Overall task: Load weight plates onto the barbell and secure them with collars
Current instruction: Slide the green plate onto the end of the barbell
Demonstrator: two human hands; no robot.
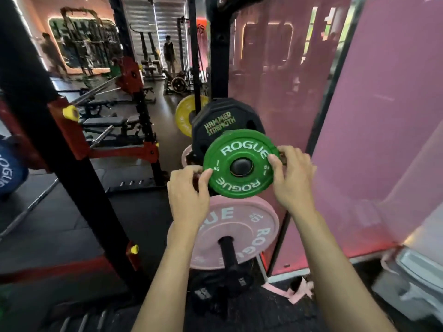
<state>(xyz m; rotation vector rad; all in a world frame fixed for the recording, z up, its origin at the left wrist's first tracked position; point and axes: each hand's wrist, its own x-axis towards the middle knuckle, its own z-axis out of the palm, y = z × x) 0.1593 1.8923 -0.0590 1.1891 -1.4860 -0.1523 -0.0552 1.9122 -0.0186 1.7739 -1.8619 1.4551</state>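
We pinch the green plate (241, 164) by its edges, left hand (189, 190) and right hand (293, 178) on opposite sides, apparently steadying it on its storage peg (241, 166).

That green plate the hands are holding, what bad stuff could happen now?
1. The green plate is gripped only at its rim, by the left hand and the right hand. It could slip off its black peg and fall.
2. Falling, it would likely hit the pink plate right below, or the feet.
3. Fingers curled behind the rim sit near the black Hammer Strength plate and could get pinched.
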